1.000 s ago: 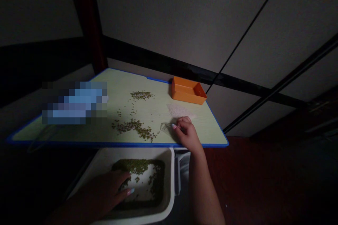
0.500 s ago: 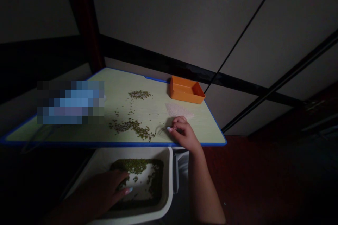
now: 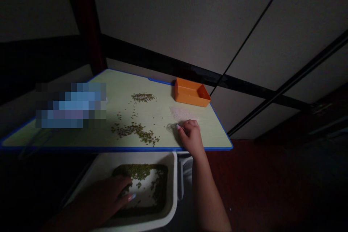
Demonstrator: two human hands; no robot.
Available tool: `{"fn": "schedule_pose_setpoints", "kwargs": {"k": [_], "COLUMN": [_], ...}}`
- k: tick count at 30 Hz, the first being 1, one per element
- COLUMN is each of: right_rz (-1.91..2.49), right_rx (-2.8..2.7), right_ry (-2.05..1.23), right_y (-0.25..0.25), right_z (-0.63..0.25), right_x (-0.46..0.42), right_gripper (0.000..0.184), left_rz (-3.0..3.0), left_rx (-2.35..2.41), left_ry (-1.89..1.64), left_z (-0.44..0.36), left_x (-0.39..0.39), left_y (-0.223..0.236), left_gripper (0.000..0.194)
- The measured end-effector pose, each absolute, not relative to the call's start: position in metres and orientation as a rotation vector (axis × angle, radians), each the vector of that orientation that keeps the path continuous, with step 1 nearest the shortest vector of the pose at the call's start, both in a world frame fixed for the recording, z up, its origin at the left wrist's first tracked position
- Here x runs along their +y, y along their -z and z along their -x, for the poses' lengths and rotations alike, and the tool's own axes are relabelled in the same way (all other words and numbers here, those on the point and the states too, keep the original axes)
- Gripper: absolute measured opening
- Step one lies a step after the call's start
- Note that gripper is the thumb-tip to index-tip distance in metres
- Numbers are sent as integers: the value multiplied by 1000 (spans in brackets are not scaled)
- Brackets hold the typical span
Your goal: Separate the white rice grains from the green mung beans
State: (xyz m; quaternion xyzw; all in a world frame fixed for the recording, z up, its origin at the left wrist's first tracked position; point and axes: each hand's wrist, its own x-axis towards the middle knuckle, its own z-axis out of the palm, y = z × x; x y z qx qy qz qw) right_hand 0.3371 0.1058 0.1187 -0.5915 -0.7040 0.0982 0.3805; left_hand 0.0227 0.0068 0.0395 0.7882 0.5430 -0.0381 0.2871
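My right hand point(image 3: 191, 136) is closed over the table's right part, thumb and fingers pinching a thin, clear looped thing point(image 3: 171, 127) whose kind I cannot make out. Just beyond it lies a pale speckled patch point(image 3: 179, 112). Inside a white plastic tub point(image 3: 174, 188) below the table edge, my left hand point(image 3: 115, 192) is among small green peppercorn-like grains point(image 3: 137, 170), thumb and finger apart. Loose grains point(image 3: 146, 135) lie scattered on the table left of my right hand, and a smaller heap point(image 3: 143, 97) sits farther back.
An orange open box point(image 3: 191, 98) stands at the back right of the pale, blue-edged table point(image 3: 116, 79). A pixelated bluish object point(image 3: 78, 103) occupies the left side. Wall panels rise behind, and the dark red floor point(image 3: 225, 174) shows at right.
My right hand has shifted slightly right and up, with the thin clear looped thing moving along. My left hand stays in the tub much as before.
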Motion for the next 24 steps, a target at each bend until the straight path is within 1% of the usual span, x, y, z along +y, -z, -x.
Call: {"fn": "schedule_pose_setpoints", "kwargs": {"k": [4, 11, 17, 24], "right_rz": [1636, 1764, 1664, 1680], "right_rx": [-1694, -1621, -1673, -1708], "right_ry": [-106, 12, -77, -196], "right_y": [-115, -112, -113, -115], "right_z": [-335, -334, -336, -338], "right_x": [105, 105, 109, 116], "right_gripper": [34, 33, 38, 41], "left_rz": [-2100, -2102, -2136, -2130], "left_rx": [1436, 1456, 1439, 1416], "left_ry": [78, 88, 32, -54], "left_z": [-21, -21, -17, -14], "left_x": [8, 8, 9, 9], "left_y": [-38, -35, -29, -25], "left_gripper": [53, 53, 51, 49]}}
